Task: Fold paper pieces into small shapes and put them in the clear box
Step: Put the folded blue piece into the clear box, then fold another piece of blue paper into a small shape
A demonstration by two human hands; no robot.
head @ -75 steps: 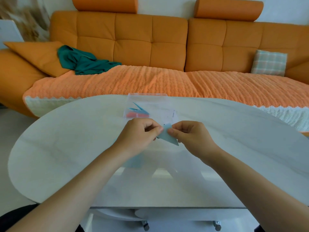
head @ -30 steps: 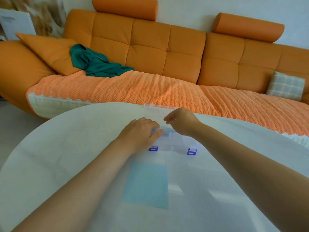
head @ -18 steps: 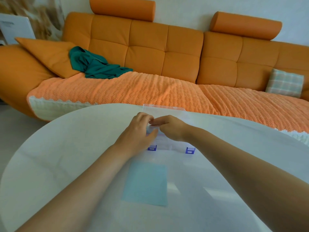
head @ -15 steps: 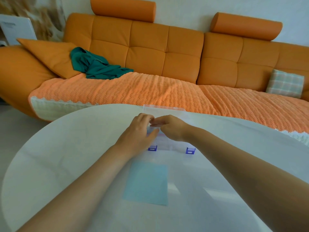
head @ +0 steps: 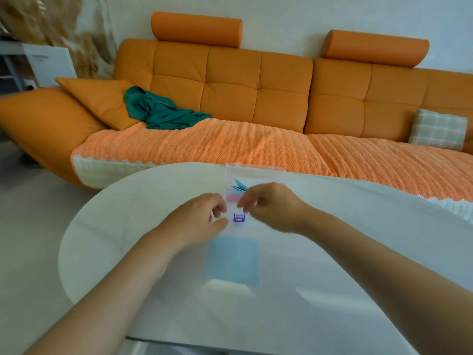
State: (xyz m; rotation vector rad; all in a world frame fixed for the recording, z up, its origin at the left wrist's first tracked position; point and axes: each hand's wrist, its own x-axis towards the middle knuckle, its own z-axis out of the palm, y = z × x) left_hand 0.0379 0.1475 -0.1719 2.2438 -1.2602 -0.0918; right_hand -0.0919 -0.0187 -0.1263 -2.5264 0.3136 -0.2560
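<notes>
Setting: home living room. Orange tufted sofa (head: 230, 80) beyond the counter's (head: 128, 213) far edge, two roll headrests (head: 196, 28), orange cushion (head: 102, 101), plaid cushion (head: 437, 129), ribbed throw (head: 217, 144) over the seat, green garment (head: 163, 111) left there; wall picture (head: 51, 21).

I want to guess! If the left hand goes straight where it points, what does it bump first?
Probably the clear box, near its blue latch; the left hand points right at it. Depth is hard to judge.

left hand (head: 199, 221), right hand (head: 271, 208): fingers loosely curled at clear box (head: 256, 170) | folded shapes (head: 239, 187) inside | blue sheet (head: 231, 262) nearer
</notes>
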